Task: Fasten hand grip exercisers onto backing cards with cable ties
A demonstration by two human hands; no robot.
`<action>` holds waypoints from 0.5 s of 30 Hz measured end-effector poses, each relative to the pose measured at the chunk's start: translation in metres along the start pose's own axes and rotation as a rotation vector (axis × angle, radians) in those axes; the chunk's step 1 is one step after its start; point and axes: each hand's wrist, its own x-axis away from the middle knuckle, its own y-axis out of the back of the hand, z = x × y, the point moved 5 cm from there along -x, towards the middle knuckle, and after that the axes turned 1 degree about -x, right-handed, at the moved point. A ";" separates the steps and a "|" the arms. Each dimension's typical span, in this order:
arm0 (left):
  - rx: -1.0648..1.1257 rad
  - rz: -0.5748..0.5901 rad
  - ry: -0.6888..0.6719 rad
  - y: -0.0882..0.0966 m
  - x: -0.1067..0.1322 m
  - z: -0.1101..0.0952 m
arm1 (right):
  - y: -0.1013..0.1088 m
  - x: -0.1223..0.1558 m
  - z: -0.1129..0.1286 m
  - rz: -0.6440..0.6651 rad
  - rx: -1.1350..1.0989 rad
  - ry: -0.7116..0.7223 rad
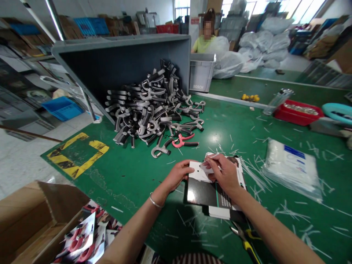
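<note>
My left hand grips the left edge of a white and black packaging card, the top one of a small stack on the green table. My right hand is pinched over the card's top, with a thin white plastic tie between its fingertips. Just beyond the hands lie a grey hand gripper and a pink hand gripper. Behind these, a big pile of grey and black hand grippers spills out of a tipped grey bin.
A cardboard box with packed grippers stands at the lower left. Yellow-handled cutters lie near my right forearm. At the right are a bag of white ties and a red tray. Cut tie scraps litter the table. A person sits far back.
</note>
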 end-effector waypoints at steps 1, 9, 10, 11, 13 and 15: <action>0.005 0.000 -0.003 0.000 0.000 0.000 | 0.002 0.001 0.001 -0.024 -0.001 0.012; 0.059 0.005 -0.017 0.000 -0.001 0.000 | -0.009 0.004 0.002 0.087 0.038 0.083; 0.096 0.002 -0.022 0.001 -0.002 0.002 | -0.011 0.004 0.000 0.109 0.051 0.082; 0.141 -0.013 -0.032 0.002 -0.002 0.005 | -0.013 0.003 -0.001 0.126 0.063 0.083; 0.219 -0.068 -0.057 0.004 -0.003 0.013 | -0.015 0.000 -0.004 0.145 0.069 0.094; 0.227 -0.113 -0.069 0.004 -0.005 0.024 | -0.017 -0.003 -0.006 0.158 0.058 0.109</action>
